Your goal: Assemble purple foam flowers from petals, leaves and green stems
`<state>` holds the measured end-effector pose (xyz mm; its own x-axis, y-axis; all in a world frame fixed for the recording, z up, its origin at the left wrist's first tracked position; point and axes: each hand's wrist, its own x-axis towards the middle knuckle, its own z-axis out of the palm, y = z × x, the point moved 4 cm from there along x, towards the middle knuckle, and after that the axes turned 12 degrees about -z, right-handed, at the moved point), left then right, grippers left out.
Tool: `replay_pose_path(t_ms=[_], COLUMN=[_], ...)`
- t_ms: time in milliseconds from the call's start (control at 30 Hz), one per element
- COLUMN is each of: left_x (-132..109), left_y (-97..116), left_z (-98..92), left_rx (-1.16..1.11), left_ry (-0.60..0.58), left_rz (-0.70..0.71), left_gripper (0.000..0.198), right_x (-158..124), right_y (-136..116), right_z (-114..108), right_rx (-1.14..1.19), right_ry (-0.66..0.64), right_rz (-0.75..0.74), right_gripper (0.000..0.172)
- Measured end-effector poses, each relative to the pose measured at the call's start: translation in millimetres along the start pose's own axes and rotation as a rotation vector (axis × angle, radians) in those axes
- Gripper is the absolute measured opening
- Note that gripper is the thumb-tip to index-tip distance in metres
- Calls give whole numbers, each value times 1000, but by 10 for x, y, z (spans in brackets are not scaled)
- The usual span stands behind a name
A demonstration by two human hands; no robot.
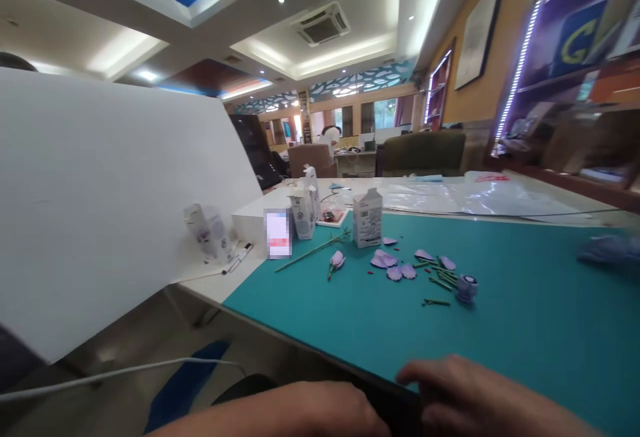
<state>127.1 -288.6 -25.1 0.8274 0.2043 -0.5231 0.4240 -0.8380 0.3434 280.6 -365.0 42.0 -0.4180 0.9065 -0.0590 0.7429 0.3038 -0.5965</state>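
Note:
At the bottom of the head view, my left hand (345,405) is low by the mat's front edge; its fingers are hidden below. My right hand (453,387) is over the mat's front edge, slightly blurred. Its visible fingers are bent and apart, with nothing seen in them. Beyond it on the teal mat (525,337) are a short green stem piece (437,302), several green stem pieces (443,284), a small purple cup-shaped piece (467,288) and loose lilac petals (384,259). A lilac flower bud (337,260) and a long green stem (313,249) lie further left.
A printed carton (367,218) stands behind the petals. More white cartons (302,216), a lit phone-like screen (278,233) and markers (237,259) are at the left. A large white panel (110,190) rises there. Clear plastic sheeting (430,197) covers the back; a blurred purple bundle (607,250) lies right.

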Motion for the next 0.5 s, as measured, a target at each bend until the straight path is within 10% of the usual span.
replay_pose_path(t_ms=[200,367,500], left_x=[-234,-99,50], left_y=[21,-744,-1261], left_z=[-995,-1600,-1751], left_rx=[-130,-77,-97], left_ry=[350,753,811], left_rz=[28,-352,-558], left_gripper=[26,23,34], right_x=[194,211,59], right_y=[458,993,1333], right_z=[-678,-1113,-1395], right_rx=[-39,-171,-263], right_ry=[217,497,639], right_rz=[142,303,375], right_gripper=[35,36,37])
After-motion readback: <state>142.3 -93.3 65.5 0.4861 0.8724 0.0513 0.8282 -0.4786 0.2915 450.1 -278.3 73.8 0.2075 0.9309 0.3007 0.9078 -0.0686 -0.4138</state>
